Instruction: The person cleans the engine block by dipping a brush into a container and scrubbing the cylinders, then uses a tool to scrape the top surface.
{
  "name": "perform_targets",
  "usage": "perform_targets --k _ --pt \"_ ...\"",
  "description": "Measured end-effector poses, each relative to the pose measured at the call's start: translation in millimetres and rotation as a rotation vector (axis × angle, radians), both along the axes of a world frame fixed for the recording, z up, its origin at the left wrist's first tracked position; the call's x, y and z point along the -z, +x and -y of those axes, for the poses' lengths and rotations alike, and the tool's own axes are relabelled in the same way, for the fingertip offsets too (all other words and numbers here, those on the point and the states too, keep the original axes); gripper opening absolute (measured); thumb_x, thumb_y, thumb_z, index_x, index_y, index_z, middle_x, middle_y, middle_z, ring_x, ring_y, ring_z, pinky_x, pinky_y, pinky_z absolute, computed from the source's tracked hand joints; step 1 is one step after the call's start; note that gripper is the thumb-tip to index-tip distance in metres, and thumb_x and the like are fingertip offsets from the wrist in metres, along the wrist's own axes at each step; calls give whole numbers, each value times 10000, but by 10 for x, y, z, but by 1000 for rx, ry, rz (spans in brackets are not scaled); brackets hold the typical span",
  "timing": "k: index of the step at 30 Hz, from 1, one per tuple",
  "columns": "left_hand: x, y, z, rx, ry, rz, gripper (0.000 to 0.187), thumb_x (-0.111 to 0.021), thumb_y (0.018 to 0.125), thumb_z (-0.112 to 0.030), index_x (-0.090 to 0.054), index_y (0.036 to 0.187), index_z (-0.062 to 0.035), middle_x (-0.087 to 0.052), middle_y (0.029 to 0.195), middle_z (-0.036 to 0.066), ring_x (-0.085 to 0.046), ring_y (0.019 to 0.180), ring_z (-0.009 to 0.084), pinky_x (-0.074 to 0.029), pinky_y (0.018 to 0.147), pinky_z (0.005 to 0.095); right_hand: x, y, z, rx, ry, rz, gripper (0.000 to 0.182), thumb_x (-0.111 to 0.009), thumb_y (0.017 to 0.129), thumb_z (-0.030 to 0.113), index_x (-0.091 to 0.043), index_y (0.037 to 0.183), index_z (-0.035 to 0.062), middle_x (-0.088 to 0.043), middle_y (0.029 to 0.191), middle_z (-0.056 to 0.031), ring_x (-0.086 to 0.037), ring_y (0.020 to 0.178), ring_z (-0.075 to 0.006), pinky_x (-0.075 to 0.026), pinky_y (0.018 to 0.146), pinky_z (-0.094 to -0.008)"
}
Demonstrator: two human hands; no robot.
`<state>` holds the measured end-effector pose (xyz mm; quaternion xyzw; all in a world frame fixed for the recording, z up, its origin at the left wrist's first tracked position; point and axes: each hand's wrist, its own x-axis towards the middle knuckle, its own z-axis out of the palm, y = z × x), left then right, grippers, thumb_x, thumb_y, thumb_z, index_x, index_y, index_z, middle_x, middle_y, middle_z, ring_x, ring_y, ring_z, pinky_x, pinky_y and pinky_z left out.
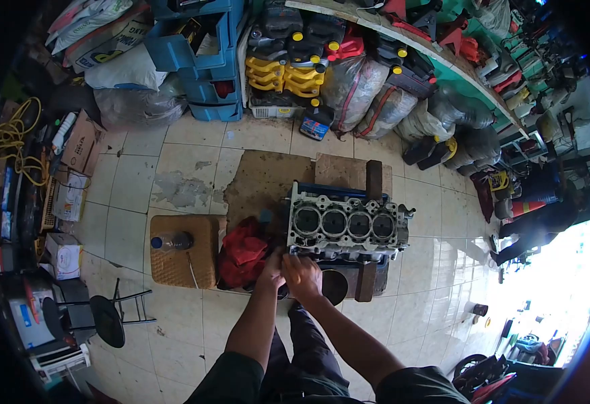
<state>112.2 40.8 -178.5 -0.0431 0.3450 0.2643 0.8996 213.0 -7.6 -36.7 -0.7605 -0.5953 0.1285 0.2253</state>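
An engine block with a row of several round cylinder bores lies on the floor before me. At its near left corner my left hand and my right hand are close together, fingers curled inward. Whatever they grip is too small or hidden to make out. A crumpled red cloth lies just left of my left hand. Right of my right hand is a dark round pan, partly covered by my forearm.
Left of the cloth, a brown woven-topped stool bears a clear bottle and a thin screwdriver-like tool. Wooden blocks flank the engine block. A black folding stool stands lower left. Jerrycans and sacks line the far wall.
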Motion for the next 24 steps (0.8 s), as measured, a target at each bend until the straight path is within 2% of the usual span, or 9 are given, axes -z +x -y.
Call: perform_targets --k 3,4,7,9,11,12,19,22,24 --pt "-112 113 12 -43 -16 -53 336 -477 1107 -394 -684 1142 -133 -709 1017 57 -700 914 190 -598 756 359 -189 112 51 -102 -121 -90 200 -669 970 283 -691 1116 148 -696 922 -123 -700 868 -367 -573 786 -488" --pt "58 51 60 -71 67 6 334 -457 1116 -403 -672 1149 -149 -697 973 39 -678 854 122 -535 552 271 -342 135 -111 -65 -126 -149 216 -674 968 289 -692 1132 150 -713 947 -139 -706 871 -382 -575 755 -499" --pt "-93 202 53 -121 -56 -170 317 -458 1117 -410 -656 1158 -167 -680 945 19 -639 804 57 -411 430 197 -299 188 -642 15 38 -41 206 -664 958 302 -674 1004 102 -725 877 -158 -709 872 -374 -565 768 -489" --pt "581 170 133 -90 98 48 363 -444 1117 -432 -644 1227 -150 -703 1018 40 -688 900 128 -525 558 283 -245 221 -681 -44 -8 -16 183 -663 960 287 -674 1041 123 -707 892 -149 -700 851 -380 -563 745 -508" --pt "635 444 111 -102 140 -899 439 -469 1103 -439 -651 1280 -81 -731 1141 92 -711 1019 238 -569 775 392 -234 358 -625 -98 -49 19 173 -662 962 272 -674 1077 144 -689 906 -141 -692 830 -387 -560 721 -527" --pt "-204 526 -16 -165 -25 -969 521 -481 1091 -430 -655 1302 14 -730 1242 184 -695 1119 334 -520 957 447 -246 549 -479 -140 -23 14 177 -664 963 279 -680 1081 147 -699 911 -151 -693 830 -391 -561 727 -528" --pt "23 556 40 -91 247 -1313 529 -466 1063 -400 -686 1200 62 -738 1143 269 -699 1047 423 -529 918 485 -377 819 -369 114 -18 3 175 -668 977 302 -723 1024 143 -710 875 -179 -703 823 -403 -567 747 -527" --pt "-176 561 -4 -54 170 -1447 528 -477 1067 -351 -705 1126 122 -742 1135 309 -724 1052 417 -539 919 475 -348 455 -626 -48 -79 -80 187 -681 974 321 -749 1003 149 -736 922 -145 -708 881 -373 -571 792 -512" --pt "-217 455 14 282 539 -1549 526 -479 1049 -333 -685 1124 146 -725 1145 342 -707 1105 451 -534 936 504 -286 456 -641 -174 -51 -148 196 -681 975 330 -753 1005 150 -743 936 -132 -706 898 -367 -571 807 -504"
